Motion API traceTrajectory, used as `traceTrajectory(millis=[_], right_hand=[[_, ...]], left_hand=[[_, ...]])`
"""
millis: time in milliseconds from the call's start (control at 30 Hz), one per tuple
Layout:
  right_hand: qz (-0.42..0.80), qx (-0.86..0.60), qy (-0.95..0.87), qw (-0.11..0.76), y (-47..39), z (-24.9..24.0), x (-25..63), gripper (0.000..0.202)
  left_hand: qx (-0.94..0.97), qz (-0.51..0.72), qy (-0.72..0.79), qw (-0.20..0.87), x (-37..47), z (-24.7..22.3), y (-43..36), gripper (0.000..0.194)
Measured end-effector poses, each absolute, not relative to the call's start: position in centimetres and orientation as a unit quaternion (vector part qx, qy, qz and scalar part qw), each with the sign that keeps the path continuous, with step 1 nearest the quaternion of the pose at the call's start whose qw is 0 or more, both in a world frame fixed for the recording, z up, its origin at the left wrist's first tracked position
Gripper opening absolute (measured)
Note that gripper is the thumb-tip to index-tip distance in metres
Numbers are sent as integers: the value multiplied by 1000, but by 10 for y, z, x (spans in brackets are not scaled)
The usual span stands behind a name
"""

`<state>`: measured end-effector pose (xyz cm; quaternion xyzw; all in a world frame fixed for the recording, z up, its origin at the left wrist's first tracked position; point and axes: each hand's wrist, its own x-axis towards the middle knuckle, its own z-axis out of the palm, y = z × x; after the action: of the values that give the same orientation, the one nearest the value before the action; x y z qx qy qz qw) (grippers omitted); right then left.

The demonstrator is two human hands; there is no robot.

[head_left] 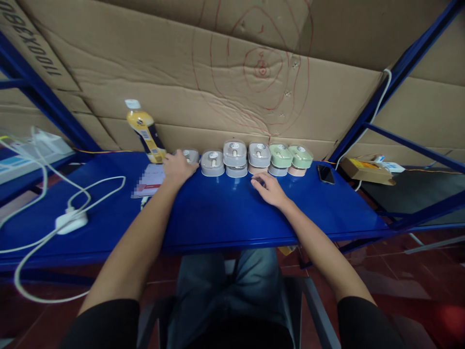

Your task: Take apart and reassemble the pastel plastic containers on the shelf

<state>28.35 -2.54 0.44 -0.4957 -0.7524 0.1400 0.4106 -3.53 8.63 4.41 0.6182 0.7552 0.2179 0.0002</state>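
My left hand point(178, 169) is wrapped over the leftmost grey box point(191, 155), a small rounded container with a clear lid; part of it is hidden by the fingers. To its right a single grey box point(212, 164) sits on the table. Further right stand several two-high stacks: a grey one point(235, 153), a grey box over a peach one point(259, 155), and green boxes point(281, 156) on top of grey and peach ones. My right hand point(269, 189) rests on the table in front of these stacks, fingers loosely bent and apart from the thumb, holding nothing.
A yellow drink bottle point(146, 131) and a printed sheet point(149, 181) are beside my left hand. White cables and an adapter point(71, 221) lie at the left. A phone point(326, 174) lies right of the stacks. Cardboard point(163, 72) backs the blue table point(225, 213).
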Motion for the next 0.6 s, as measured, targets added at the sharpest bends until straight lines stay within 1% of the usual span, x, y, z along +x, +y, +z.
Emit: traceTrajectory(millis=[100,200,267,300,367,467,533,600], right_hand=[[132,-493,-750,421,-27,6,282,42],[110,-489,-740,448,-34,13,278,42],[79,-474,-739,473,-41,20,276,49],[63,-460,-742,484,-45,23,275,57],[41,-423,-760,492,-51,29,274,78],[56,-380,-806,450,-56,31,273,103],[79,-372,-833,402,-56,28,271,112],[99,-373,-850,358,-55,23,269,114]], left_hand=[[611,272,743,-23,-32,58,70,76],[626,341,699,-54,-24,76,43,77],[689,361,627,-50,-17,82,22,79],[728,364,579,-39,-14,82,12,80],[812,353,464,6,-6,75,-5,81],[882,314,335,107,4,54,-19,83],[895,284,298,171,10,40,-22,91],[896,271,279,215,13,30,-22,96]])
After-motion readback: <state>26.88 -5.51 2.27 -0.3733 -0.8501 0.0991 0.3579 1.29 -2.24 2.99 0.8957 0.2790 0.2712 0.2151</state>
